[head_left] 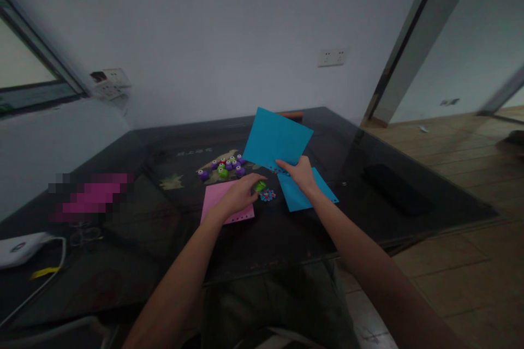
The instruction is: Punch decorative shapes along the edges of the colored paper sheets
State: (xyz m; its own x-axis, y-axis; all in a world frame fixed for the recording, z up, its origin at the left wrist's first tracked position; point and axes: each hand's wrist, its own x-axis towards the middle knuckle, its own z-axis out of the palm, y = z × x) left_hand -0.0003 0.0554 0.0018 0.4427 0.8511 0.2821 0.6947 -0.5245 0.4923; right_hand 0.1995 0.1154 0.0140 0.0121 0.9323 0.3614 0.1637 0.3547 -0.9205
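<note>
A pixelated pink patch hides something on the dark table.

A cluster of small purple and green punches sits on the dark glass worktop, with a pink sheet nearer the front. At the far left lie a white device and its cable; wall sockets show behind.

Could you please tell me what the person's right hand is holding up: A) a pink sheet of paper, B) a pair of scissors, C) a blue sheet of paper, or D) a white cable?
C: the right hand grips the lower edge of a blue sheet of paper raised above the dark table.
</note>
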